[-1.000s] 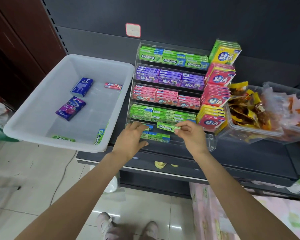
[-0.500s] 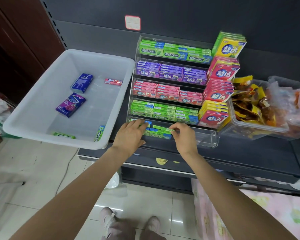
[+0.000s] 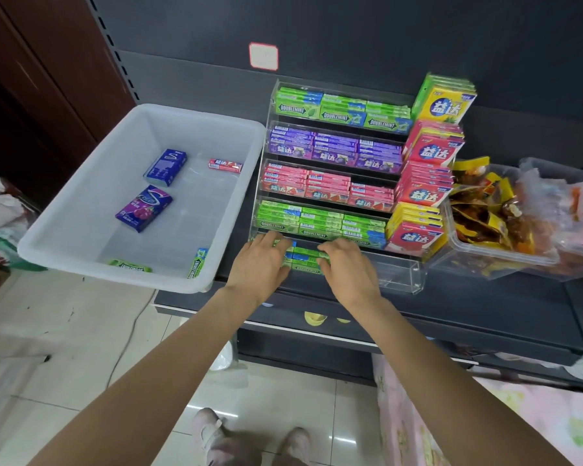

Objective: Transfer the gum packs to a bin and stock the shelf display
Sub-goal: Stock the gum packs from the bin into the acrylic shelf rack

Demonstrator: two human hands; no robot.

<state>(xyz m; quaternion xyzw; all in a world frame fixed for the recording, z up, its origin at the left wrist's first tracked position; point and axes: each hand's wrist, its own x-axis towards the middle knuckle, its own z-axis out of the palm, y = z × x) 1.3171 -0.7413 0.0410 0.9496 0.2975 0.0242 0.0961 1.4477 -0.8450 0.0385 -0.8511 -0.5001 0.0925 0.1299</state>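
A second ago the right hand (image 3: 349,271) held one green Doublemint pack in the air in front of the clear acrylic display (image 3: 399,280). Now that pack is down in the lowest tier, among the green gum packs (image 3: 305,260) there, and both hands lie over this row. The left hand (image 3: 261,262) rests on the packs with fingers rather flat. The right fingers are bent over the row; if they pinch a pack, I cannot tell. It seems the person is pressing the row straight. In the white bin (image 3: 81,260) a few packs remain, so more stocking is left.
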